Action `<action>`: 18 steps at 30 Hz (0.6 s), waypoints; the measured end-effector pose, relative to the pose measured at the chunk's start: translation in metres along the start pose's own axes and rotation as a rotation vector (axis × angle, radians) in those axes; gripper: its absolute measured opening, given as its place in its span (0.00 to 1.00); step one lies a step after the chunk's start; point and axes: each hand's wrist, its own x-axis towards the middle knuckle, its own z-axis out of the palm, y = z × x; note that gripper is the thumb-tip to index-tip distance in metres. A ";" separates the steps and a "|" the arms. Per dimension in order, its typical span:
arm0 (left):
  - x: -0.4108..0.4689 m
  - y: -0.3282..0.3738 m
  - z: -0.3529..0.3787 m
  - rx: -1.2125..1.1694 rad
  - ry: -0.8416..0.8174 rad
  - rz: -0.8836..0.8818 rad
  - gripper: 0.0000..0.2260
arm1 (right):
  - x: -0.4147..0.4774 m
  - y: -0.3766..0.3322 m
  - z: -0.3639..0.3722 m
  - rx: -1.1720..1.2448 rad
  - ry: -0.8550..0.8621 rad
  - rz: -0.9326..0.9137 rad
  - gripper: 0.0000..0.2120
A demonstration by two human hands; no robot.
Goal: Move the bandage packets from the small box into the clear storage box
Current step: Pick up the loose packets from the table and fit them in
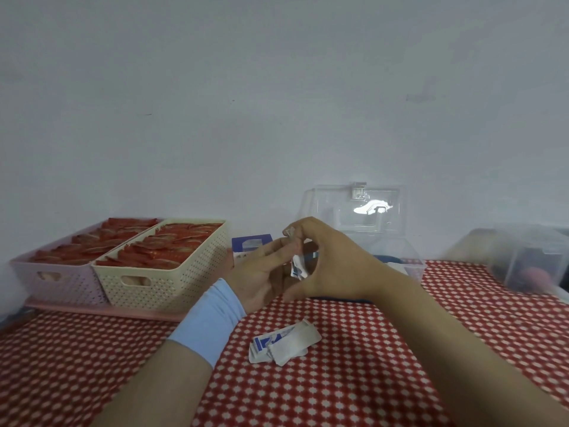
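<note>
The right grip (pixel 332 266) pinches a bandage packet (pixel 296 266); the left grip (pixel 261 275), fingers seemingly straight, touches it. More packets (pixel 283 345) lie on the tabletop (pixel 369 380) before the clear storage box (pixel 409 255).

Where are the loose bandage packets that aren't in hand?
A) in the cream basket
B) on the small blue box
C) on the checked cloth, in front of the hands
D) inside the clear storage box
C: the loose packets lie piled on the checked cloth, nearer the camera than the left hand and right hand.
</note>
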 end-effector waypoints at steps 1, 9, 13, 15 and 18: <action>0.000 0.000 -0.001 -0.006 -0.009 -0.014 0.13 | 0.000 0.000 -0.001 0.052 -0.018 0.027 0.31; -0.004 0.001 -0.008 -0.041 -0.169 -0.058 0.26 | 0.000 0.005 -0.013 0.413 -0.025 0.070 0.31; -0.007 0.002 -0.008 -0.020 -0.203 -0.077 0.35 | 0.005 0.006 -0.016 0.383 0.150 0.169 0.09; -0.007 0.004 -0.008 -0.020 -0.228 -0.108 0.33 | 0.007 0.008 -0.017 0.333 0.140 0.189 0.07; -0.008 0.004 -0.009 -0.019 -0.288 -0.144 0.28 | 0.006 0.010 -0.017 0.345 0.149 0.243 0.06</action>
